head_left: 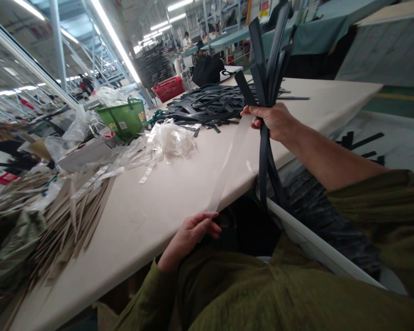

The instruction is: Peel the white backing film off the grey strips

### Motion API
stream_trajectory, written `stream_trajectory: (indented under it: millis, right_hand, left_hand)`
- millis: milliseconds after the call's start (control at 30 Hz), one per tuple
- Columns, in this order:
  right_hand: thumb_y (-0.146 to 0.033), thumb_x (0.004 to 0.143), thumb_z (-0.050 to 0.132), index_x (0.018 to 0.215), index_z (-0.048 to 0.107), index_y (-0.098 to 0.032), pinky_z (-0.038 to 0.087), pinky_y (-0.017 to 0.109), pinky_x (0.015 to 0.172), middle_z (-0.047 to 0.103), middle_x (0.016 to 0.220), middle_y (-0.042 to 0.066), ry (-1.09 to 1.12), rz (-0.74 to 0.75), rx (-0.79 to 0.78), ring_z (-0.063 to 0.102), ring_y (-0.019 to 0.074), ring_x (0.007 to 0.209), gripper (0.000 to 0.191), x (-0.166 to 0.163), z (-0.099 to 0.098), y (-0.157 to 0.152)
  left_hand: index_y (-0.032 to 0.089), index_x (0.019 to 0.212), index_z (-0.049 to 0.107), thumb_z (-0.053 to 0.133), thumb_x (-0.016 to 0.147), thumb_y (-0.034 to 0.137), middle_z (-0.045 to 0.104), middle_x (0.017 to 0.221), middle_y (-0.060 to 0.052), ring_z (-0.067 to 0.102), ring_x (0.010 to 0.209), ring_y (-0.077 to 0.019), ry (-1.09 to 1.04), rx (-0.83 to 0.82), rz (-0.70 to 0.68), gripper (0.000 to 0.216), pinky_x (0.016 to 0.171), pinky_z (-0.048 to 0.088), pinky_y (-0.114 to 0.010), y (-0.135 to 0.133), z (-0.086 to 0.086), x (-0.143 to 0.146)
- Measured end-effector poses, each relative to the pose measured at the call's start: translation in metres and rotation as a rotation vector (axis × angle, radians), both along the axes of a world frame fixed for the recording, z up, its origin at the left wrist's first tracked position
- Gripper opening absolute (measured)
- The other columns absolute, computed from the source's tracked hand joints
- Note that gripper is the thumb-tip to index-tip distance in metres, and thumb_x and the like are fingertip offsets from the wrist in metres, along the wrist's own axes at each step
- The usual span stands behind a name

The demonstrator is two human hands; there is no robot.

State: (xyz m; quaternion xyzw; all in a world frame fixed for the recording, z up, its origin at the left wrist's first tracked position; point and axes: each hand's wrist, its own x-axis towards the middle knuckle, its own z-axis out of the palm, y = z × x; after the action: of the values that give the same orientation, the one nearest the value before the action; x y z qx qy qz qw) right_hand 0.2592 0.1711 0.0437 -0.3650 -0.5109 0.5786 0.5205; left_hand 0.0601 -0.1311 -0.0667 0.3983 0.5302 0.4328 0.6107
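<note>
My right hand [274, 120] is raised over the table edge, closed round a bundle of long black straps [267, 69] that stick up above the fist and hang down below it. A clear plastic strip [227, 165] runs from that fist down to my left hand [189, 232], which pinches its lower end at the table's near edge, above my lap. Both arms wear olive-green sleeves.
A beige table [165, 193] carries a heap of black straps [207, 103], crumpled clear plastic film [170, 138], a green basket [124, 118], a red basket [168, 88] and tan strips [69, 216] at left. More black straps [362, 142] lie on the floor at right. People work far behind.
</note>
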Motion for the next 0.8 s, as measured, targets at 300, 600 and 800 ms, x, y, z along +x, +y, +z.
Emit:
stream_trajectory:
  millis: [300, 600, 800]
  right_hand:
    - [-0.009, 0.090, 0.066, 0.082, 0.072, -0.012, 0.042, 0.013, 0.041, 0.074, 0.082, 0.002, -0.008, 0.013, 0.007, 0.046, 0.0010, 0.042, 0.011, -0.015, -0.008, 0.015]
    - [-0.011, 0.091, 0.066, 0.079, 0.070, -0.011, 0.051, 0.020, 0.039, 0.074, 0.080, 0.008, -0.349, 0.175, -0.287, 0.048, 0.0058, 0.039, 0.012, -0.005, -0.029, -0.010]
    - [-0.037, 0.075, 0.082, 0.086, 0.076, -0.012, 0.049, 0.020, 0.040, 0.068, 0.063, 0.002, -0.400, 0.608, -0.341, 0.048, 0.0078, 0.041, 0.028, 0.027, -0.065, -0.103]
  left_hand:
    - [0.012, 0.083, 0.077, 0.077, 0.075, 0.051, 0.075, 0.076, -0.008, 0.064, 0.065, -0.0154, 0.126, -0.198, -0.071, 0.039, 0.065, 0.046, -0.026, 0.005, -0.015, 0.016]
    - [0.014, 0.070, 0.071, 0.090, 0.059, 0.044, 0.074, 0.072, -0.005, 0.065, 0.063, -0.0136, -0.220, -0.141, 0.409, 0.037, 0.064, 0.051, -0.024, 0.030, -0.042, 0.047]
    - [0.014, 0.069, 0.070, 0.091, 0.060, 0.043, 0.073, 0.070, -0.004, 0.064, 0.058, -0.0108, -0.219, -0.105, 0.440, 0.037, 0.059, 0.051, -0.021, 0.034, -0.040, 0.063]
